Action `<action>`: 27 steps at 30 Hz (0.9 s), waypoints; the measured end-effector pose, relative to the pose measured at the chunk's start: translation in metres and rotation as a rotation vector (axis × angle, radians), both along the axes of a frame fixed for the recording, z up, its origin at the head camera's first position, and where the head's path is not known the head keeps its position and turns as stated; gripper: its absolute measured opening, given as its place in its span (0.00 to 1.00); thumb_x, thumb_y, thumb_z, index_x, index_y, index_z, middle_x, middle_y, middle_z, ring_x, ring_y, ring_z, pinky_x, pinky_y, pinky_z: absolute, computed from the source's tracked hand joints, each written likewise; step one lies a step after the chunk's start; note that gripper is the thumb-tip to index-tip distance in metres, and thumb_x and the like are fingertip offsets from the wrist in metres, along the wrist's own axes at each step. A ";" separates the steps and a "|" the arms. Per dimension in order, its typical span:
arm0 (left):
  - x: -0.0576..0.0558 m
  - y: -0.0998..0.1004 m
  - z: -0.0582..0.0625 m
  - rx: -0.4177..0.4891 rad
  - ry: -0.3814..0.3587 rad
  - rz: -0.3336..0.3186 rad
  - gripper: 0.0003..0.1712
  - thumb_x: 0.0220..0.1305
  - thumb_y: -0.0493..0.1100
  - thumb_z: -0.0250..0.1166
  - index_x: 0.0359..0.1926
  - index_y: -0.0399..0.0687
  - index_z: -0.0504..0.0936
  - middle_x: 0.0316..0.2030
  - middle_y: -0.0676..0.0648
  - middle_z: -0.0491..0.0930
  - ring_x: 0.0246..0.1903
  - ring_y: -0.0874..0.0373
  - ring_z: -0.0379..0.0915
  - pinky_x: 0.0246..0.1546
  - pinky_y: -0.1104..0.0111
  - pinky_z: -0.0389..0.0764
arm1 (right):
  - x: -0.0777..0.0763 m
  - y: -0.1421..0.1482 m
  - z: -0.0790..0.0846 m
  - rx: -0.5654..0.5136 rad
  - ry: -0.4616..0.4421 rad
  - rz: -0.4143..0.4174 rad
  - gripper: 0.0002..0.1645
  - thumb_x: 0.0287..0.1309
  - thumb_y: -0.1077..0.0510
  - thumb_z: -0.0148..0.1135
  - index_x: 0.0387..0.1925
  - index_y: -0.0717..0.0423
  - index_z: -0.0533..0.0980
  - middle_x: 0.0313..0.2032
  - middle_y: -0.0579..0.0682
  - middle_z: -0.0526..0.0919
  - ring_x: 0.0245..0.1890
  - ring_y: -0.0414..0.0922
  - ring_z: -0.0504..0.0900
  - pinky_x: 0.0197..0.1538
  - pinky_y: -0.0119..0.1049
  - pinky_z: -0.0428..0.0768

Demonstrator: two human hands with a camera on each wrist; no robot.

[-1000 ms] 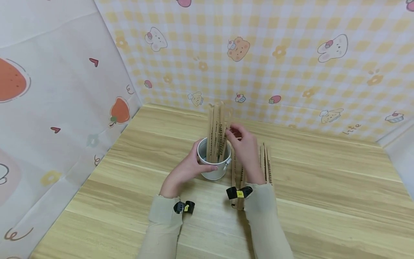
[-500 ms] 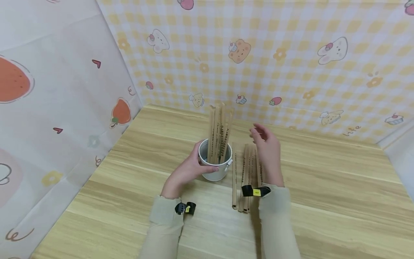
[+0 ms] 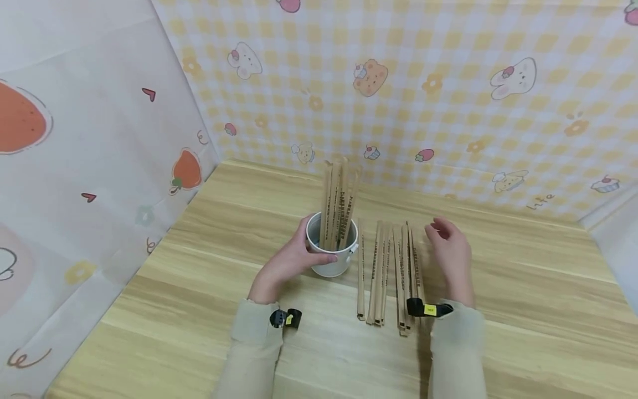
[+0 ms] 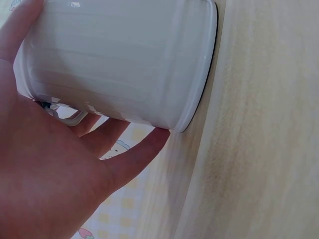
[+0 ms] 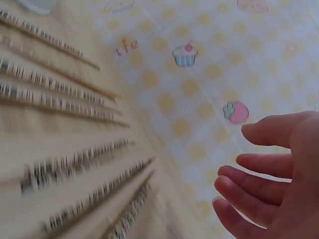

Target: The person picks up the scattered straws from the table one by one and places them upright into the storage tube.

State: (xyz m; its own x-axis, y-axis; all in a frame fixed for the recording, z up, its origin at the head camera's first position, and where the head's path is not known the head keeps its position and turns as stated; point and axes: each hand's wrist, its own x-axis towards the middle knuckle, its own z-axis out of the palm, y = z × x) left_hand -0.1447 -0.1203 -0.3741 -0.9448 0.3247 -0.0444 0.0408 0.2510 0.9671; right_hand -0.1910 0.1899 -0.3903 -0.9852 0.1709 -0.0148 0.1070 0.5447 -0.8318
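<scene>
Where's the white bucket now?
In the head view, the white bucket is near the centre, left of the brown sticks on the table, held by the left hand.

Yellow-checked wall (image 3: 399, 116) behind wood-grain tabletop (image 3: 528, 277)

Near side, left of the white round metal bucket (image 3: 333, 270): long left sleeve (image 3: 251, 349), pale grey-beige cloth, wide cuff. Small black left wrist unit (image 3: 295, 317), yellow label. Near side, right of bucket: matching right sleeve (image 3: 457, 343), black right wrist unit (image 3: 415, 307), yellow label, dark print too small to read.
</scene>
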 end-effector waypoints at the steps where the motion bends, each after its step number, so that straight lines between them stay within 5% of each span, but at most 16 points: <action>1: 0.000 0.000 0.000 -0.001 0.001 0.001 0.56 0.43 0.42 0.72 0.66 0.53 0.44 0.59 0.46 0.57 0.57 0.51 0.57 0.55 0.58 0.63 | 0.001 0.003 -0.001 0.006 -0.007 0.001 0.32 0.60 0.42 0.48 0.61 0.56 0.63 0.54 0.54 0.71 0.53 0.49 0.69 0.51 0.44 0.67; 13: -0.001 -0.001 0.001 0.009 -0.009 -0.008 0.56 0.43 0.41 0.72 0.66 0.52 0.44 0.59 0.45 0.57 0.56 0.50 0.59 0.53 0.58 0.65 | 0.002 0.012 -0.012 0.087 -0.129 0.128 0.38 0.59 0.46 0.52 0.64 0.62 0.55 0.57 0.61 0.67 0.52 0.57 0.69 0.50 0.49 0.69; 20: -0.001 -0.001 0.000 0.015 -0.014 -0.004 0.56 0.42 0.41 0.72 0.66 0.53 0.44 0.59 0.45 0.57 0.56 0.50 0.58 0.54 0.58 0.65 | 0.000 0.007 -0.017 0.235 -0.187 0.204 0.38 0.59 0.45 0.52 0.61 0.69 0.58 0.51 0.65 0.71 0.49 0.58 0.70 0.50 0.51 0.68; 27: -0.001 -0.001 0.001 -0.006 -0.014 0.000 0.56 0.43 0.42 0.72 0.66 0.54 0.44 0.59 0.46 0.57 0.57 0.51 0.58 0.54 0.58 0.65 | 0.002 0.000 -0.020 0.255 -0.221 0.218 0.34 0.57 0.47 0.53 0.56 0.68 0.62 0.49 0.65 0.72 0.46 0.57 0.72 0.46 0.50 0.70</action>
